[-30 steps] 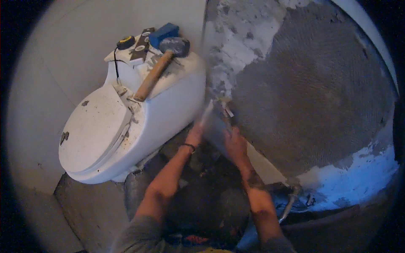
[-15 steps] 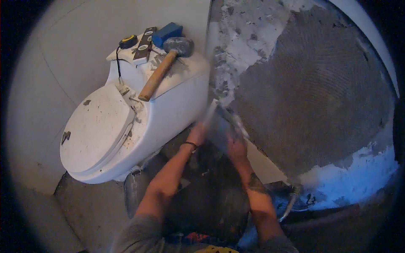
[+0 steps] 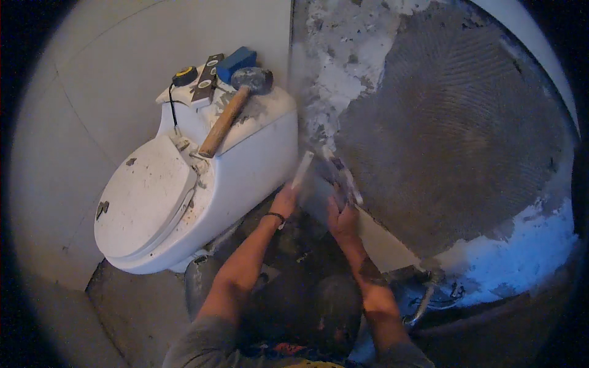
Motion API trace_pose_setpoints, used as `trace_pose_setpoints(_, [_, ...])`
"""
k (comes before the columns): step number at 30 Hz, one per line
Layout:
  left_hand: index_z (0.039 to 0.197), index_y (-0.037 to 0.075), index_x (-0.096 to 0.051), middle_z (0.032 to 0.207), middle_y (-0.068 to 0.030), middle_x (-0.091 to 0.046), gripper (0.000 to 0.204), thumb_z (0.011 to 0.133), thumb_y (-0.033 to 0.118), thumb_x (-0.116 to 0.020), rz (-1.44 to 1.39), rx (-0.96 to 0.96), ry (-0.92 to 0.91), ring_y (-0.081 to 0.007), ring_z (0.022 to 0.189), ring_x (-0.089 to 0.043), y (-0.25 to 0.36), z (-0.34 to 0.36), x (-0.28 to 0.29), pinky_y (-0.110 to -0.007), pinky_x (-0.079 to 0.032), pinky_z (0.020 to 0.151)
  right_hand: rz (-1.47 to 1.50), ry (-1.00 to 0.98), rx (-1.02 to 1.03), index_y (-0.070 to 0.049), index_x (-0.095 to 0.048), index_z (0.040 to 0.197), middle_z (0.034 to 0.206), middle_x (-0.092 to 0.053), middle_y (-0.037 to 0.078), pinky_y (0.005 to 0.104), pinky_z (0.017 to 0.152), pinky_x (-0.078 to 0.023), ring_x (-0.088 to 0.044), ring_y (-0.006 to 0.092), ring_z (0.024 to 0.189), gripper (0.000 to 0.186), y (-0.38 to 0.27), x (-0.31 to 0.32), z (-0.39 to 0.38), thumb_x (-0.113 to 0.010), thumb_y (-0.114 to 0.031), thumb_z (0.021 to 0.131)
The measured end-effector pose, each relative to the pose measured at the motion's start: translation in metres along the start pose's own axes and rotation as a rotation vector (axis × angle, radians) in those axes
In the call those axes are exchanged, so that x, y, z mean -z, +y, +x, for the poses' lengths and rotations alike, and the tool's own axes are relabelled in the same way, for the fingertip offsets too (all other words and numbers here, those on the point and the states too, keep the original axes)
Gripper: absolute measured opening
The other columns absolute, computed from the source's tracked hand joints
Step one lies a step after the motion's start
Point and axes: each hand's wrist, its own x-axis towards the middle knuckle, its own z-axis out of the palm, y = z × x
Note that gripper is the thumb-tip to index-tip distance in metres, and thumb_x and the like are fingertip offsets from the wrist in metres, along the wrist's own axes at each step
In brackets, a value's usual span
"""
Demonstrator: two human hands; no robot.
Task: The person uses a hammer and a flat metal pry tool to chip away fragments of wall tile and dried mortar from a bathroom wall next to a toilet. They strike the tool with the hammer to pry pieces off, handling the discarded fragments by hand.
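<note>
Both my hands are close together, low against the wall beside the toilet. My left hand [image 3: 286, 200], with a dark band at the wrist, is closed around a pale narrow strip-shaped tool [image 3: 303, 169] that points up and away. My right hand [image 3: 343, 219] is closed near a long tool with a whitish edge [image 3: 350, 181]; blur hides its exact kind. Between the hands is a smeared grey flat surface, and I cannot tell which tool it belongs to. Right of them spreads grey adhesive [image 3: 454, 129] with combed ridges.
At the left stands a white toilet [image 3: 251, 178] with a dirty closed lid [image 3: 144, 196]. On its tank lie a wooden-handled mallet [image 3: 226, 121], a blue block [image 3: 236, 64], a short level [image 3: 207, 81] and a tape measure [image 3: 184, 76]. A metal-looking hose [image 3: 423, 299] hangs at lower right.
The view has shifted slightly, so the toilet sits a little lower and further right in it. Both hands keep nearly the same place and still hold their tools.
</note>
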Motion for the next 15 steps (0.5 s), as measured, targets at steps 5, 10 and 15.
trace_pose_setpoints(5, [0.111,0.002,-0.051,0.106,-0.0266,-0.058,0.047,0.094,0.042,-0.036,0.08,0.031,0.033,-0.0462,0.099,-0.053,-0.013,0.01,0.004,-0.049,-0.044,0.083,-0.248,-0.379,-0.334,0.002,-0.054,0.102,0.093,-0.06,0.028,0.0499,0.074,-0.046,-0.057,0.0464,0.088,0.033,0.014,-0.01,-0.005,-0.053,-0.029,0.089])
trace_pose_setpoints(10, [0.108,0.002,-0.052,0.106,-0.0287,-0.057,0.047,0.093,0.044,-0.038,0.048,0.018,-0.002,-0.0464,0.101,-0.052,-0.008,0.004,-0.001,-0.05,-0.042,0.085,-0.009,0.088,0.109,0.001,-0.053,0.1,0.088,-0.06,0.029,0.0504,0.071,-0.046,-0.057,0.0465,0.085,0.033,-0.002,0.002,0.0,-0.053,-0.03,0.089])
trace_pose_setpoints(15, [0.106,0.002,-0.052,0.106,-0.0282,-0.057,0.048,0.093,0.046,-0.038,0.07,0.051,0.083,-0.0467,0.102,-0.051,0.007,0.005,0.007,-0.05,-0.043,0.083,-0.095,-0.323,-0.506,0.001,-0.052,0.096,0.089,-0.059,0.031,0.0495,0.072,-0.045,-0.056,0.0492,0.084,0.032,0.006,-0.005,0.006,-0.053,-0.03,0.089])
